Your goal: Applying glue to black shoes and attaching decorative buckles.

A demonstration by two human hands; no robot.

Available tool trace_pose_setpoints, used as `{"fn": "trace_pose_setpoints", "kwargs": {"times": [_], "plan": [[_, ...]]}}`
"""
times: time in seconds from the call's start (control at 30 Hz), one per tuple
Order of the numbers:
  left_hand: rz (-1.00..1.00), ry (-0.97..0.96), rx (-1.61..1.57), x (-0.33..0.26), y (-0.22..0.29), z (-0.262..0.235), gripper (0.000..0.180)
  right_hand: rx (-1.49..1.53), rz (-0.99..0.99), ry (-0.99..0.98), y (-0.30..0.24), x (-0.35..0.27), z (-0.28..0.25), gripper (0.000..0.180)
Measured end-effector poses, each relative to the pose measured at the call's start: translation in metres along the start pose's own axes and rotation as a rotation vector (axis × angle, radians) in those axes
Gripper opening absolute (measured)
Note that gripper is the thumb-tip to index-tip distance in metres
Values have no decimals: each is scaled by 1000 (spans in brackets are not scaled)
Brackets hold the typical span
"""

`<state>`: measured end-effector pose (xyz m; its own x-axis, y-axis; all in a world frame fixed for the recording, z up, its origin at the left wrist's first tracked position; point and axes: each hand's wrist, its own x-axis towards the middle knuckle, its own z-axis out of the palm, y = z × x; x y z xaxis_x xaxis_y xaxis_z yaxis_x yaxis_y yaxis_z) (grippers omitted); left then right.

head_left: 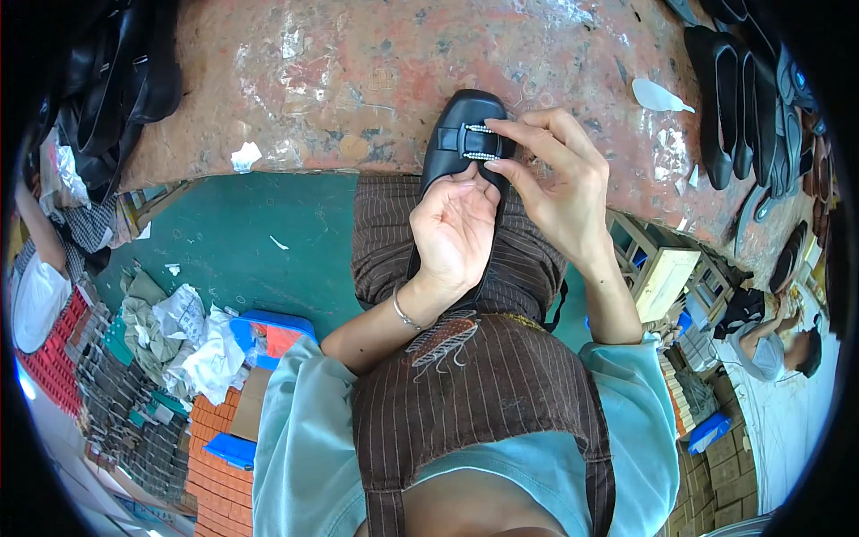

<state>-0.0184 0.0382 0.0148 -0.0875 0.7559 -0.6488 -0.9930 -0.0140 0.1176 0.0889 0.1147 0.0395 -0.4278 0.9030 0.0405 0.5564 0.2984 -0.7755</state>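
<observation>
A black square-toed slip-on shoe points away from me, its toe over the table edge and its heel end toward my lap. Across its front is a strap with a shiny buckle whose two bars look set with small clear stones. My left hand lies palm up in the shoe's opening, with its fingertips hidden under the upper. From the right, my right hand grips the buckle between thumb and index finger, one on each bar; the other fingers curl above.
A worn reddish table spans the far side. Black shoes stand in rows at its left and right ends. A white teardrop-shaped piece and paper scraps lie on it. Orange stacks and a blue bin are at lower left. Two other people are at the sides.
</observation>
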Motion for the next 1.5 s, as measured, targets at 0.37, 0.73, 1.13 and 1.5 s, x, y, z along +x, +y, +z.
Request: {"fn": "trace_pose_setpoints", "kwargs": {"times": [0.37,0.73,1.13,1.5], "plan": [[-29,-70,-40,2,0,-8,16,-20,18,-12,-1,1,1,35],[-32,131,316,7,-3,16,24,38,114,135,-6,-9,9,33],[72,-169,392,-6,89,12,23,-211,34,704,34,-35,-93,25],[586,-751,592,-11,311,129,37,-347,157,932,70,-30,-152,13]]}}
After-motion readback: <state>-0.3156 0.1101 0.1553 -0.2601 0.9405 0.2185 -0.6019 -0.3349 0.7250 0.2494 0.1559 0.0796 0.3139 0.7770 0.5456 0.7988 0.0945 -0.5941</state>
